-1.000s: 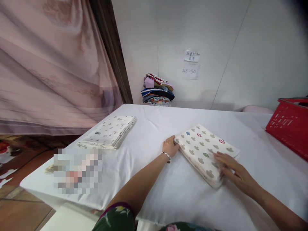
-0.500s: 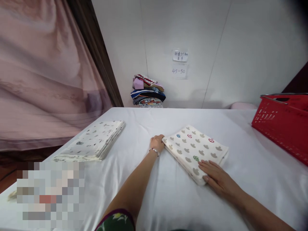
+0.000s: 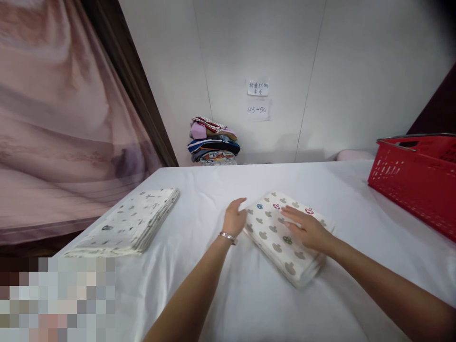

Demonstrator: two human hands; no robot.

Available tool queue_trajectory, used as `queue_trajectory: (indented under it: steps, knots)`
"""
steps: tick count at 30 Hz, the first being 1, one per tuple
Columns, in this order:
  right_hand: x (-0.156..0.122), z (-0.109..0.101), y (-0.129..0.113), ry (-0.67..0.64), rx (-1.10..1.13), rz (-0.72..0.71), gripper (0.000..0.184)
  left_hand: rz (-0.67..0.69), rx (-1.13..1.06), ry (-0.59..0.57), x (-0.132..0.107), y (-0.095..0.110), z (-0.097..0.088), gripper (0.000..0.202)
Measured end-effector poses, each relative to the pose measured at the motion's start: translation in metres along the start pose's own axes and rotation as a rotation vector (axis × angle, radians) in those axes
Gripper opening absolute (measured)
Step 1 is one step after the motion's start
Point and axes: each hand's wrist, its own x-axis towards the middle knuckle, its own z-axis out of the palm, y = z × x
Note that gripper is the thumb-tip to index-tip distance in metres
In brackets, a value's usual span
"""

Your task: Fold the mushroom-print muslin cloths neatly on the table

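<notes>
A folded white cloth (image 3: pixel 273 247) printed with grey mushroom-like shapes and a few coloured ones lies at an angle on the white-covered table (image 3: pixel 242 294). My left hand (image 3: pixel 235 217), with a bracelet at the wrist, is at the cloth's left corner, fingers apart and gripping nothing. Above the middle of the cloth is my right hand (image 3: pixel 308 230), its fingers stretched out and slightly blurred; I cannot tell whether it touches the fabric. Farther left lies another folded white cloth (image 3: pixel 131 216) with small dark prints, stacked in several layers.
A red plastic basket (image 3: pixel 416 183) with a metal handle stands at the right edge. Behind the table, a pile of folded fabrics (image 3: pixel 213 142) rests by the wall. Pink curtains (image 3: pixel 64 123) hang at left. Handwritten paper signs (image 3: pixel 257 110) are on the wall. A pixelated patch covers the lower left.
My right hand has moved from the cloth's near right edge up over its middle. My left hand has come off the left corner and its fingers have opened. The view has shifted slightly.
</notes>
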Motion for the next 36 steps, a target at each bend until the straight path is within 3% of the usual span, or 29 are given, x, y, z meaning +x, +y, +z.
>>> queue_trajectory:
  steps: [3,7,11,15,18,21,24,29,33,36]
  knots:
    - [0.043,0.014,0.017,-0.01,-0.192,-0.066,0.051,0.217,0.218,-0.136,-0.008,0.021,0.02,0.044]
    - [0.065,0.032,0.058,-0.145,-0.349,0.1,0.064,0.188,0.391,-0.287,-0.02,0.02,0.037,0.055]
    - [0.061,0.037,0.077,-0.182,-0.355,0.148,0.069,0.203,0.402,-0.261,-0.023,0.012,0.038,0.055]
    - [0.07,0.031,0.061,-0.197,-0.354,0.185,0.068,0.206,0.401,-0.246,-0.024,0.013,0.037,0.055]
    - [0.088,0.028,0.049,-0.12,-0.369,0.078,0.067,0.207,0.402,-0.248,-0.024,0.013,0.037,0.055]
    - [0.103,0.032,0.052,-0.174,-0.332,0.001,0.071,0.222,0.405,-0.241,-0.025,0.012,0.037,0.054]
    - [0.107,0.041,0.065,-0.255,-0.276,0.044,0.075,0.235,0.411,-0.227,-0.026,0.011,0.036,0.053]
    - [0.11,0.047,0.079,-0.281,-0.164,0.12,0.074,0.227,0.42,-0.216,-0.026,0.012,0.037,0.052]
    - [0.111,0.039,0.081,-0.303,-0.012,0.225,0.068,0.221,0.42,-0.205,-0.028,0.012,0.037,0.051]
    - [0.096,0.024,0.085,-0.276,0.052,0.313,0.071,0.16,0.413,-0.156,-0.029,0.009,0.035,0.051]
